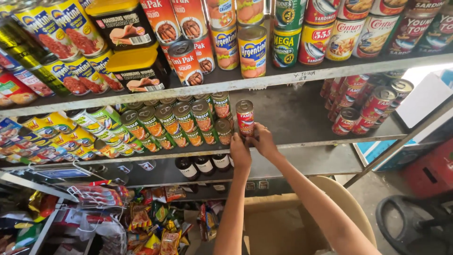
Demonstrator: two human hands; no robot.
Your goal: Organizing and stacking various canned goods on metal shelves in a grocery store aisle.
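Shelves of tinned food fill my view, and both of my hands are up at the middle shelf (pixel 302 141). My right hand (pixel 262 141) is curled around the lower part of a red can (pixel 245 118), which stands upright near the front edge of that shelf, just right of a block of green-and-orange cans (pixel 179 123). My left hand (pixel 240 153) sits just below and to the left of it, fingers bent against the base of the can and the shelf edge; I cannot tell whether it grips the can or only steadies it.

The red can stands apart from the green-and-orange block by a narrow gap, and the shelf to its right is bare as far as a cluster of red cans (pixel 365 106) lying tilted at the far right. On the upper shelf (pixel 283 78), straight above, stands 1 yellow-and-red can (pixel 252 52) among many others. Under the middle shelf I see 3 dark bottles (pixel 205 165) in a row. Lower left, snack packets (pixel 155 226) hang in a bunch, and a cardboard box (pixel 276 226) sits open below my forearms.
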